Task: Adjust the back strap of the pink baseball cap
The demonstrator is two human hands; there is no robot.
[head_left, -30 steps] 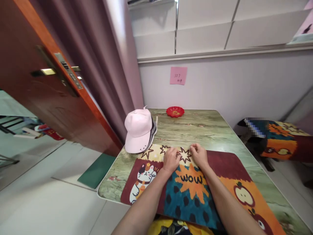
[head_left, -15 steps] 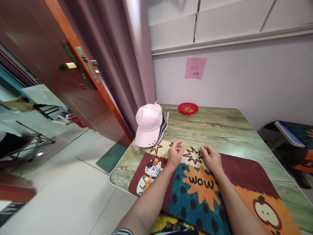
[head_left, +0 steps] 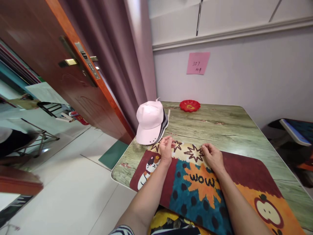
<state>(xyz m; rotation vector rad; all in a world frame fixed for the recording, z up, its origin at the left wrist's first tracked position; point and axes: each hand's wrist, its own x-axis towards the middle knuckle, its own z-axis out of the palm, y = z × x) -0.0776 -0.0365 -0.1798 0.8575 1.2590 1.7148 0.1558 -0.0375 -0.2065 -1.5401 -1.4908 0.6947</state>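
Note:
A large printed desk mat (head_left: 177, 192) lies at the table's near edge, showing a cat, the word WOW and an apple. My left hand (head_left: 166, 150) is over its far left part, fingers loosely bent and a little apart, with nothing visible in them. Just beyond and to its left stands a stack of caps (head_left: 149, 119), a pink one outermost with dark and grey ones behind. My right hand (head_left: 213, 157) rests by the mat's far edge, thumb and forefinger pinched together near the star print. Whatever might be between them is too small to make out.
A red scalloped dish (head_left: 190, 106) sits at the back of the wood-patterned table (head_left: 202, 125). Beyond the table's left edge are an open door (head_left: 80, 68), a purple curtain (head_left: 122, 58) and a green mat (head_left: 113, 155) on the floor. A pink note (head_left: 198, 63) is on the wall.
My left hand has moved left along the mat toward the caps, uncovering another star print. My right hand stays at nearly the same spot on the mat. The view has shifted slightly.

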